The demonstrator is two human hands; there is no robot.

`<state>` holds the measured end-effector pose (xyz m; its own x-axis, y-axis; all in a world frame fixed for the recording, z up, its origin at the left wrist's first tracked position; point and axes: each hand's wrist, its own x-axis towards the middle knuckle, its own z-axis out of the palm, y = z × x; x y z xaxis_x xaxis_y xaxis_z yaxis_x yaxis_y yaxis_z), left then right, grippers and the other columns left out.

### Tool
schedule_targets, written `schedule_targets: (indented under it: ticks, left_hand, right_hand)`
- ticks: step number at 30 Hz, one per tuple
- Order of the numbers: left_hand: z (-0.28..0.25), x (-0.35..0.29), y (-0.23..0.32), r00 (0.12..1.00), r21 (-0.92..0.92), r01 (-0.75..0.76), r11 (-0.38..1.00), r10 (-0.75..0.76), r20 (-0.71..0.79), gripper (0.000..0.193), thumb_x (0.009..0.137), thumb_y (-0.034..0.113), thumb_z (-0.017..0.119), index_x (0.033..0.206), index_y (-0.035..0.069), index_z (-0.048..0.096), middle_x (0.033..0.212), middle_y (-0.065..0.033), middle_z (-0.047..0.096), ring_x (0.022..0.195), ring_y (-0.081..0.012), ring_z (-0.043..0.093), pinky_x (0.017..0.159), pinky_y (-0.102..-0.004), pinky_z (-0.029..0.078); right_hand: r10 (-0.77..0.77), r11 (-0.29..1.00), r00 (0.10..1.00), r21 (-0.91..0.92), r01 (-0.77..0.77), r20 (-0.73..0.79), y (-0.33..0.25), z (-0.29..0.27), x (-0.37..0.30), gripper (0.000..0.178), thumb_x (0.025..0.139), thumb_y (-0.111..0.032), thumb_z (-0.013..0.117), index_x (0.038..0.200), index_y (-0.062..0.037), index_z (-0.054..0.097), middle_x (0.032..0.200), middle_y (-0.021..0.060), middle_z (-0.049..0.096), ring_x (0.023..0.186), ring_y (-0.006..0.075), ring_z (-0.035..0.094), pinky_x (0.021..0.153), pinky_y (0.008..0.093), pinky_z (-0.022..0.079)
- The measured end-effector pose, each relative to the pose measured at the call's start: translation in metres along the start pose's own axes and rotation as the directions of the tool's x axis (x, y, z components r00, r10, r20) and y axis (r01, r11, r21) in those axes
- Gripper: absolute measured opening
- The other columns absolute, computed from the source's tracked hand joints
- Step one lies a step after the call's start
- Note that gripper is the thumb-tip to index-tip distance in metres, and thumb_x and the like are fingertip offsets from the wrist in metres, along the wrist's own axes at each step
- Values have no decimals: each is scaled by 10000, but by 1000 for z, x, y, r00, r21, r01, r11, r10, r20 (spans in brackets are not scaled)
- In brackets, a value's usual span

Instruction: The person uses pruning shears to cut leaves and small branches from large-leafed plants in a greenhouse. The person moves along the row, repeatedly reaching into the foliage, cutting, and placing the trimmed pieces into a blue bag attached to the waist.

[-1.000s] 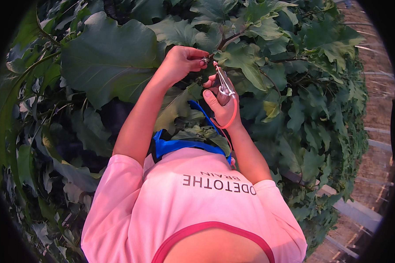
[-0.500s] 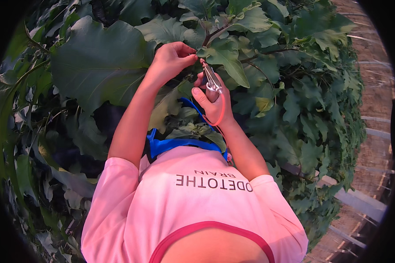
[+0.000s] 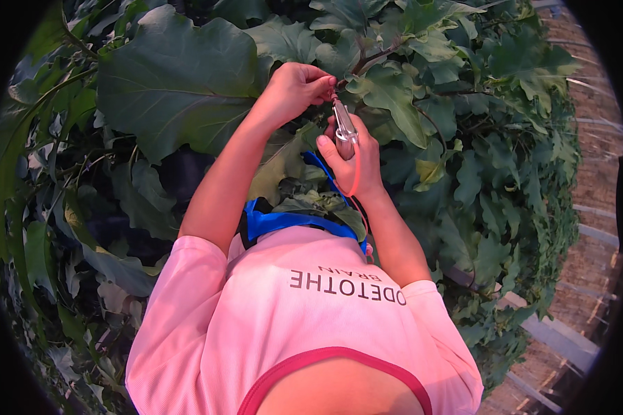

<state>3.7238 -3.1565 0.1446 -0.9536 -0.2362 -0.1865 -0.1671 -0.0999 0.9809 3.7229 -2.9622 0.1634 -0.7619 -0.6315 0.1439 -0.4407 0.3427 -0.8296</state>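
Observation:
My right hand [image 3: 361,162] is wrapped round a slim silver metal hand tool [image 3: 342,126] with a pointed tip. An orange-red cord or tube [image 3: 356,176] curves down from its back end along my wrist. Next to the tool's tip, the thumb and fingers of my left hand [image 3: 299,90] are pinched together close to a dark purplish plant stem [image 3: 362,66]. Whatever is between those fingertips is too small to make out. A broad lobed leaf [image 3: 387,104] hangs just right of the tool.
Dense foliage surrounds my arms, with a very large leaf [image 3: 176,79] on the left. At my waist sits a blue open bag [image 3: 291,223] with cut or loose leaves [image 3: 318,202] in it. Brown ground [image 3: 595,159] crossed by pale strips runs along the right.
Both hands and the tool have shifted slightly right in the picture, as have the plants. The left fingers stay pinched by the tool's tip, and the right hand keeps its grip.

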Motion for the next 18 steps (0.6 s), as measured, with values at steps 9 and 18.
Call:
schedule_targets:
  ticks: [9, 18]
  left_hand:
    - [11, -98, 77, 772, 695, -316, 646, 600, -207, 357, 941, 94, 664, 1295, 82, 626, 990, -157, 704, 823, -332, 698, 696, -368, 572]
    - [7, -223, 44, 577, 665, -130, 735, 602, -553, 275, 918, -53, 637, 1179, 19, 686, 976, -106, 711, 857, -187, 717, 750, -283, 579]
  right_hand:
    - [-249, 641, 949, 768, 11, 194, -16, -14, 2, 497, 897, -61, 624, 1360, 34, 472, 1355, 204, 542, 1285, 306, 542, 1147, 472, 375]
    - [-322, 722, 878, 692, -15, 355, -18, 56, 105, 494, 937, 14, 639, 1408, 29, 493, 1414, 116, 542, 1151, 133, 547, 1016, 297, 432]
